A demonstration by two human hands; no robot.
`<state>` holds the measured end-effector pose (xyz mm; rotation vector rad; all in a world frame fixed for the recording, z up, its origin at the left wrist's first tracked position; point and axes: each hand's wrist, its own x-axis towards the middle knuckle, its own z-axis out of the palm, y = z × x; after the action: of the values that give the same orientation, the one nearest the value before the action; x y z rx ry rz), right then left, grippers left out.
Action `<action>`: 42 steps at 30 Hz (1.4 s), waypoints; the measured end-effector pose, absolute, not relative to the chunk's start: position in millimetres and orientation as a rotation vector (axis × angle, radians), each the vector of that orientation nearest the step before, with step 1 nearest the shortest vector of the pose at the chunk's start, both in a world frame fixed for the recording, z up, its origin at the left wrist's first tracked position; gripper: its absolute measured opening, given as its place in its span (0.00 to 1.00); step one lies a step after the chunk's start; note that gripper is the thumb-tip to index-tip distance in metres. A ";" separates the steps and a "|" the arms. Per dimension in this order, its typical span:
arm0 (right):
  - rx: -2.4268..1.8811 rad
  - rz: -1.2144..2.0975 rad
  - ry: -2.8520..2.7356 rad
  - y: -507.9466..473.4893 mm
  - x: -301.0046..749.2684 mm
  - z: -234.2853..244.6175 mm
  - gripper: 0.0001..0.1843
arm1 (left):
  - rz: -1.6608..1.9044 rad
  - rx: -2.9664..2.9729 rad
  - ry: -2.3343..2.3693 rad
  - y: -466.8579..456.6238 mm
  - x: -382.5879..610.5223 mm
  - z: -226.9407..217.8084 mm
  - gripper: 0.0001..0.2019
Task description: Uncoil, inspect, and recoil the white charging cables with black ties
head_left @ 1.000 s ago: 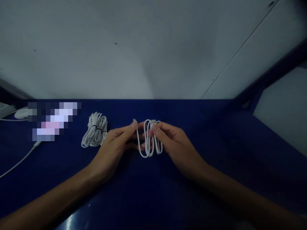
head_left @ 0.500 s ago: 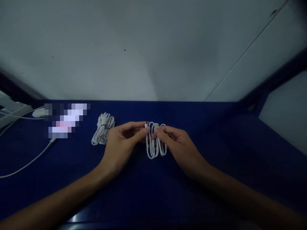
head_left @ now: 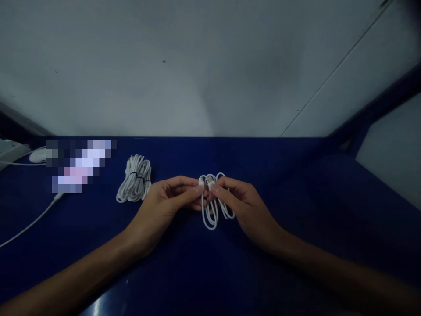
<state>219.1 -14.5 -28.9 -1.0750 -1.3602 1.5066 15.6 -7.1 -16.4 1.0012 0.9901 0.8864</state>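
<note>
A: Where does the white cable [head_left: 216, 213] lie?
B: Between the two hands, over the blue counter [head_left: 197, 272], gathered in several long loops that hang toward the near side. Whether the loops touch the surface cannot be told.
A: What state do the fingers show?
B: Those of the left hand [head_left: 161, 202] pinch the small plug [head_left: 201, 181] at one end, thumb on top. Those of the right hand [head_left: 248, 208] grasp the broader plug [head_left: 210, 181] and some of the loops behind it. The two plugs stand side by side, metal tips pointing away from the person.
A: And beside the hands?
B: A bundle of white cables [head_left: 133, 186], bound with a dark tie, rests on the counter just beyond the left wrist.
A: Farther out?
B: At far left, a white cord [head_left: 39, 223] runs up to a pixelated patch whose contents are hidden; a rounded white object [head_left: 37, 155] lies just beside it. A pale wall [head_left: 204, 87] rises behind the counter.
</note>
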 end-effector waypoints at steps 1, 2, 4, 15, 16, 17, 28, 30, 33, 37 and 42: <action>-1.065 1.516 -1.364 -12.2 221.0 -31.5 0.17 | 0.867 1.003 0.991 -4.8 16.4 -18.2 0.11; -1.060 1.526 -1.363 -10.4 222.8 -33.9 0.17 | 0.852 1.003 0.998 -2.5 17.2 -19.5 0.11; -1.062 1.544 -1.360 -8.0 225.8 -37.7 0.16 | 0.847 0.983 1.019 1.9 18.6 -21.3 0.10; -1.063 1.624 -1.550 -1.0 233.7 -36.5 0.15 | 0.815 1.053 1.023 6.3 17.5 -26.9 0.08; -1.059 1.621 -1.573 -0.3 235.1 -35.8 0.15 | 0.810 1.051 1.018 6.4 17.6 -27.2 0.08; -1.054 1.615 -1.592 0.1 236.4 -35.3 0.15 | 0.805 1.053 1.015 6.4 17.8 -27.4 0.07; -1.056 1.632 -1.557 -3.6 239.8 -33.5 0.16 | 0.800 1.058 1.018 3.7 15.6 -29.8 0.07; -1.037 1.633 -1.547 -2.9 240.6 -35.0 0.15 | 0.804 1.047 1.013 3.7 15.0 -31.2 0.05; -1.001 1.628 -1.508 -2.5 240.8 -37.7 0.14 | 0.805 1.024 1.001 4.1 14.5 -31.6 0.06; -0.976 1.584 -1.432 -4.3 238.9 -40.1 0.12 | 0.780 0.952 1.004 5.5 14.7 -28.4 0.08; -0.980 1.572 -1.425 -5.6 238.3 -39.9 0.12 | 0.789 0.951 0.964 5.5 13.4 -26.2 0.10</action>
<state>238.3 -5.6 -39.9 -0.9797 -1.4246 1.5725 13.4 5.5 -26.2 0.9506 0.9640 0.7894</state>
